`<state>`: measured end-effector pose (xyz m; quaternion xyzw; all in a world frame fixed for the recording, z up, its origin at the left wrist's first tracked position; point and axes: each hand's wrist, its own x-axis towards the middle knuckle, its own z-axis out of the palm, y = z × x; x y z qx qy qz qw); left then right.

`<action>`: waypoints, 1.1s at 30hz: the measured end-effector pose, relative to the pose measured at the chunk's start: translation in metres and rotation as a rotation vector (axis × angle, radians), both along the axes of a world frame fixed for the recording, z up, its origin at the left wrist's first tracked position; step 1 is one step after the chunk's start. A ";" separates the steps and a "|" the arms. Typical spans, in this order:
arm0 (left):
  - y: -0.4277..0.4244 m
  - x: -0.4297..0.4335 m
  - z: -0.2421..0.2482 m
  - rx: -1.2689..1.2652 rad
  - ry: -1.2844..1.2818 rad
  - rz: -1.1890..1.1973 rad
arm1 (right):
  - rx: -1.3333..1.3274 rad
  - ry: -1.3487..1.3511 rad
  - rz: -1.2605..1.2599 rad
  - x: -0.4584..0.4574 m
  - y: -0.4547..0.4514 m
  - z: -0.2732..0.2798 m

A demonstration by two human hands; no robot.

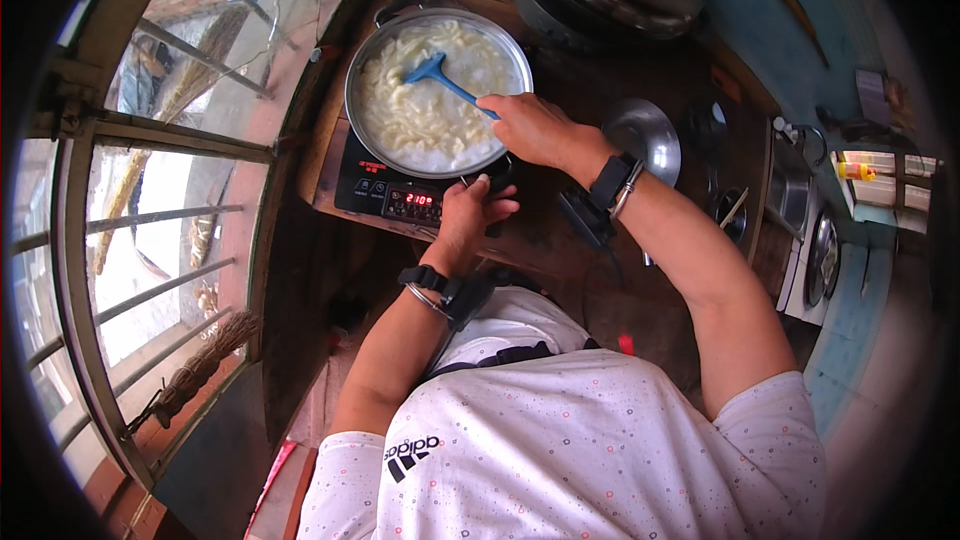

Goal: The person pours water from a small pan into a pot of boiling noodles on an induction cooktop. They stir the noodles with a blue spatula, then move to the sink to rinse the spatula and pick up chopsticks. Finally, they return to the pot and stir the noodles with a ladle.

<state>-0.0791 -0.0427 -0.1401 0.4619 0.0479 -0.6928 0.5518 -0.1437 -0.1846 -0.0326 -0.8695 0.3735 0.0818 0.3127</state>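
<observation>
A wide metal pot stands on a black induction cooker, full of pale noodle-like strips in whitish, foamy liquid. My right hand grips the handle of a blue spatula. The spatula's head rests among the strips, left of the pot's middle. At the pot's near side, my left hand is closed around the dark pot handle, which the fingers partly hide. Just below the pot, the cooker's red display is lit.
Beyond the pot sits a large dark cooking vessel with a shiny metal rim. A steel bowl lies right of my right hand, with a dark cup holding chopsticks farther right. A barred window borders the left side; a sink is at right.
</observation>
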 end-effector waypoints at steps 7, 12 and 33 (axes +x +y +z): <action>0.001 0.000 -0.002 -0.028 0.024 0.015 | 0.060 0.104 0.054 0.004 0.012 0.020; 0.001 -0.001 0.000 -0.037 0.021 0.017 | 0.037 0.173 0.152 0.001 0.013 0.028; 0.002 -0.003 -0.004 -0.018 0.010 0.034 | -0.021 0.257 0.199 -0.066 0.013 0.073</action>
